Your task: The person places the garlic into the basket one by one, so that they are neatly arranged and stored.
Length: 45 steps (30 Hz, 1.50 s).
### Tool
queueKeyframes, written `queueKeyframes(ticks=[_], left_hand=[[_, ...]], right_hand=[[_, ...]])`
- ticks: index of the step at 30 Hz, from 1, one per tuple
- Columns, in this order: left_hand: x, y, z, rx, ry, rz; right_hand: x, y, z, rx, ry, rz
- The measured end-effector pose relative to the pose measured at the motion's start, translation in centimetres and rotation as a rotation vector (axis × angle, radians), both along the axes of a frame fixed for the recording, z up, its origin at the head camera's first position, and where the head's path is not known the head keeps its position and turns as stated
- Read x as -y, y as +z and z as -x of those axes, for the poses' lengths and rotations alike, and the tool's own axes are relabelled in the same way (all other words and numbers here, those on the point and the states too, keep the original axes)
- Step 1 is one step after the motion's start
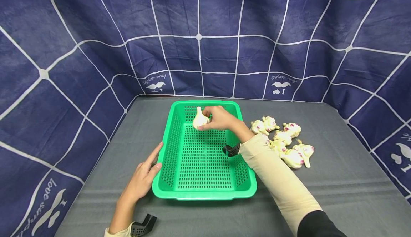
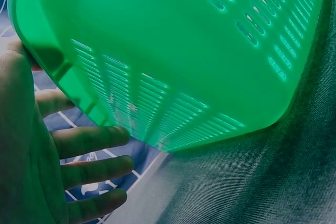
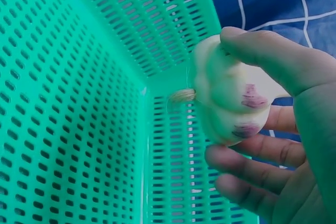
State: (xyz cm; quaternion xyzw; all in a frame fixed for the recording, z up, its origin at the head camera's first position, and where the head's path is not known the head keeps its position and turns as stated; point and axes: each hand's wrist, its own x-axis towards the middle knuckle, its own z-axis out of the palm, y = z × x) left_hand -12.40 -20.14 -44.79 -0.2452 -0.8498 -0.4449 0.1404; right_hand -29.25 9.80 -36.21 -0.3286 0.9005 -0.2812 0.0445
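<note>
A garlic bulb (image 1: 199, 120) with a pale stem and purple patches is pinched between the thumb and fingers of my right hand (image 1: 219, 118). It hangs over the far part of a green plastic basket (image 1: 205, 194), whose slotted floor shows below. In the right wrist view the root tuft of the garlic bulb (image 3: 231, 93) points toward the basket's slotted wall. My left hand (image 1: 141, 178) is at the basket's left rim, thumb and fingertips right at the edge. In the left wrist view its fingers (image 2: 97, 171) stretch out straight beside the outer wall.
A pile of several garlic bulbs (image 1: 293, 158) lies on the grey cloth (image 1: 340, 180) right of the basket, partly behind my right sleeve (image 1: 279, 180). A blue curtain (image 1: 218, 55) with white grid lines rises behind the table and along its sides.
</note>
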Motion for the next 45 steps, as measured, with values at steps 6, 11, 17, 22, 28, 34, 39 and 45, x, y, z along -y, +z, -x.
queueKeyframes(ticks=[6, 11, 17, 22, 28, 34, 39, 45], left_hand=[[0.1, 0.0, 0.0, -0.007, 0.009, 0.001], [0.1, 0.0, 0.0, -0.001, 0.002, 0.002], [0.1, 0.1, 0.1, 0.019, -0.011, 0.016], [0.0, 0.2, 0.1, 0.022, -0.017, 0.02], [-0.1, 0.0, 0.1, 0.008, -0.015, -0.003], [0.0, 0.0, 0.1, 0.001, -0.011, 0.0], [0.0, -0.1, 0.1, 0.016, -0.014, 0.007], [0.1, -0.1, 0.1, 0.035, -0.021, 0.012]], right_hand=[[0.9, -0.1, 0.7, 0.015, -0.012, -0.016], [1.9, -0.2, 1.1, 0.039, -0.028, -0.023], [2.6, -0.9, 1.7, 0.049, -0.054, -0.07], [3.0, -2.0, 2.3, 0.063, -0.056, -0.124], [3.3, -2.9, 2.8, 0.071, -0.063, -0.118], [3.5, -3.1, 3.1, 0.045, -0.069, -0.116], [3.8, -3.4, 3.2, 0.069, -0.084, -0.116], [4.7, -3.4, 3.1, 0.105, -0.106, -0.117]])
